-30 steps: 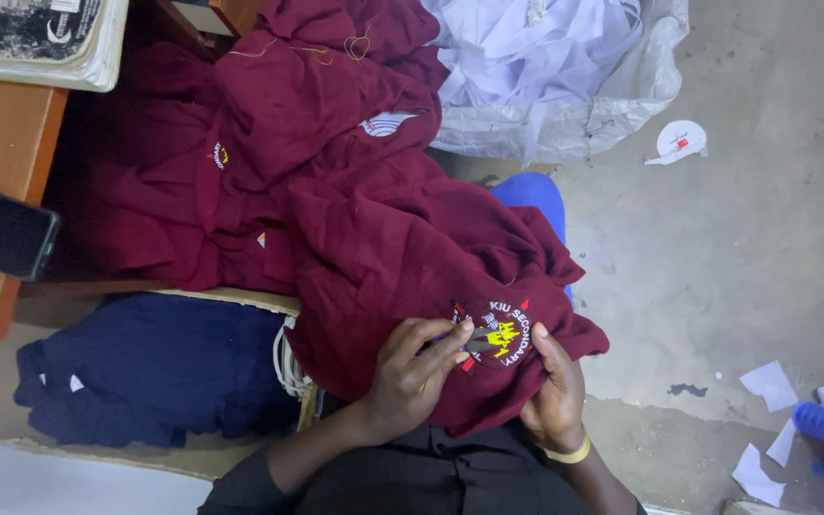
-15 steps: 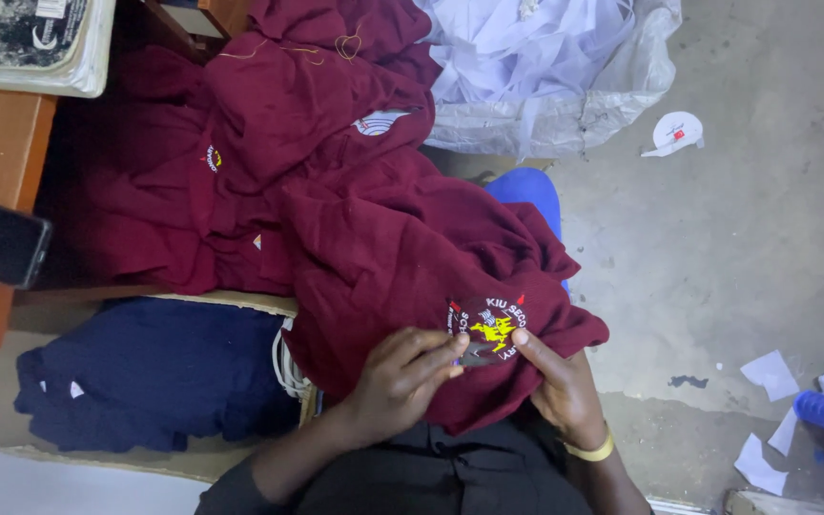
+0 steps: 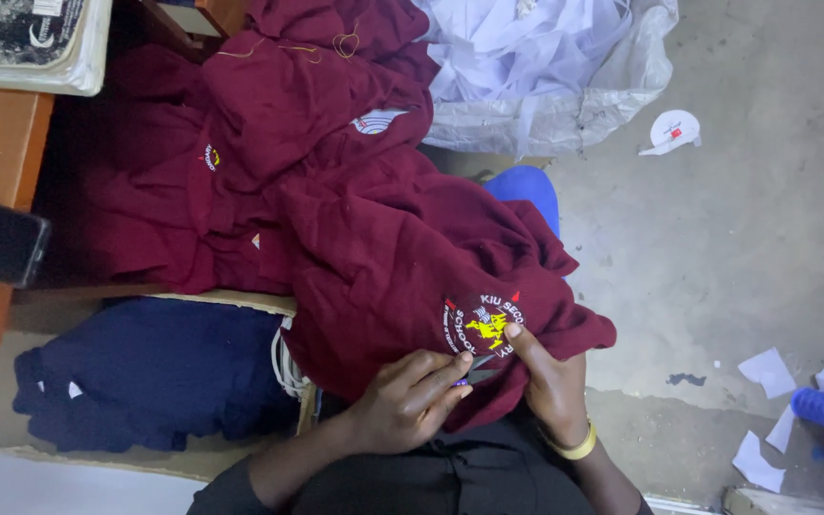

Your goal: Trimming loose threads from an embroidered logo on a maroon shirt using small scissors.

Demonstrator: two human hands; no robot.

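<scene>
Left hand (image 3: 402,401) curled around small purple-handled tool (image 3: 463,381). Right hand (image 3: 547,381) pinches soft maroon knit sweater (image 3: 402,257) beside round embroidered crest (image 3: 482,324). Crumpled fabric.

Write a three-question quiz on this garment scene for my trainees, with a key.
1. True or false: both hands rest on the maroon garment near its round badge.
2. What lies in the cardboard box at lower left? A) white cloth B) navy garments C) paper scraps
3. Fill in: the right hand wears a ____ wristband.

Key
1. True: the left hand and the right hand both press the cloth just below the badge.
2. B: the navy garments fill the box; the white cloth sits in a sack at the top, and the paper scraps lie on the floor.
3. Yellow.
</scene>
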